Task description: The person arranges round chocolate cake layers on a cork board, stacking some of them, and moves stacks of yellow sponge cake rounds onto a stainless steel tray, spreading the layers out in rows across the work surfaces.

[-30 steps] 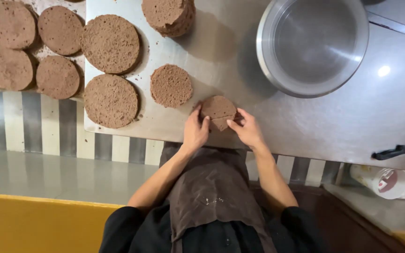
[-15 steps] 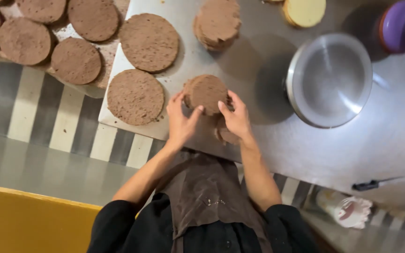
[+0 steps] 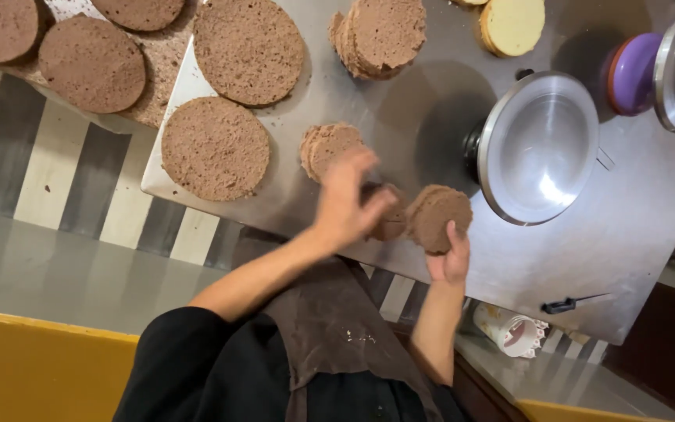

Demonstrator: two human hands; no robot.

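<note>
Cake round (image 3: 439,218) tilted in right hand (image 3: 448,262)

Right hand (image 3: 448,262) grips a small brown cake round (image 3: 439,217) above the steel surface (image 3: 400,117); left hand (image 3: 349,199), blurred, hovers nr a second round (image 3: 391,223), w/ a metal bowl (image 3: 539,148) beside.
</note>
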